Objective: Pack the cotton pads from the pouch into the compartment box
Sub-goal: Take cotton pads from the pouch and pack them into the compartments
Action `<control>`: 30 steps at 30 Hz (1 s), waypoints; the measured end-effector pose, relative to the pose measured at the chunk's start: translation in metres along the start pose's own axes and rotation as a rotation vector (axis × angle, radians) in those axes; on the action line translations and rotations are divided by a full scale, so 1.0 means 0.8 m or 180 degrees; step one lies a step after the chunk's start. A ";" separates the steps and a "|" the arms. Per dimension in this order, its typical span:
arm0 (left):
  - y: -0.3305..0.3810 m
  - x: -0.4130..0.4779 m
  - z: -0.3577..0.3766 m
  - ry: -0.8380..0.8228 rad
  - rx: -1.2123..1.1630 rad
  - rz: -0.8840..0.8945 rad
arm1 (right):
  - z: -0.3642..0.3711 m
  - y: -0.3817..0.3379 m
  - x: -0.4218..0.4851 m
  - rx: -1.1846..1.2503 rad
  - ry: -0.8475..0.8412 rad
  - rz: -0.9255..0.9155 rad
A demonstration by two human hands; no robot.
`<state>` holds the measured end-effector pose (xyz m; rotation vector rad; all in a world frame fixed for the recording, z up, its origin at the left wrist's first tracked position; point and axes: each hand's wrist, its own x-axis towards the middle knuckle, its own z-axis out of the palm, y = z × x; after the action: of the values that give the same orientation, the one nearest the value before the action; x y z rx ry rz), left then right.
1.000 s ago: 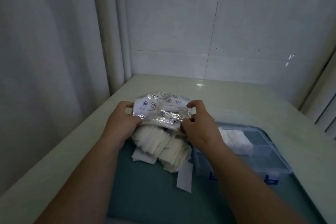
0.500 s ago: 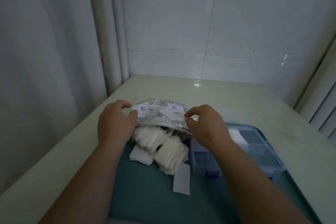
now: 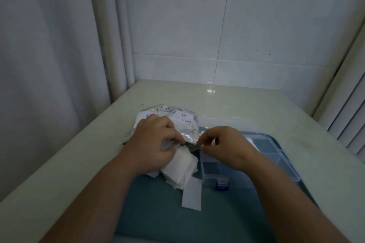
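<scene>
A crinkled silver-white printed pouch [image 3: 183, 118] lies on the table, its mouth facing me. White square cotton pads [image 3: 180, 165] spill from it in a loose heap onto the teal mat. My left hand [image 3: 156, 144] rests on the heap, fingers pinching the lower lip of the pouch mouth. My right hand [image 3: 227, 146] pinches the right end of the same lip. A clear compartment box [image 3: 276, 156] with a blue latch stands to the right, partly behind my right hand. A white pad [image 3: 251, 141] shows in a far compartment.
A teal mat [image 3: 158, 213] covers the near part of the pale table [image 3: 246, 104]. One long white strip [image 3: 192, 195] lies on the mat in front of the heap. A curtain hangs at the left, tiled wall behind, blinds at the right.
The pouch has come down from a raised hold to lie flatter on the table. Both hands have moved closer together at its mouth, the left one now over the pad heap.
</scene>
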<state>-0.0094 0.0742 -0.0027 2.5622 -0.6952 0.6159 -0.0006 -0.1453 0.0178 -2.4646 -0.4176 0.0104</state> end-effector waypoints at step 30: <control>-0.007 -0.004 0.003 -0.0826 0.0116 0.0008 | 0.014 -0.023 -0.014 -0.0896 -0.0343 -0.0482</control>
<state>-0.0082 0.0784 -0.0079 2.7036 -0.7773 0.3007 -0.0178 -0.1285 0.0184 -2.7091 -0.6933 0.0230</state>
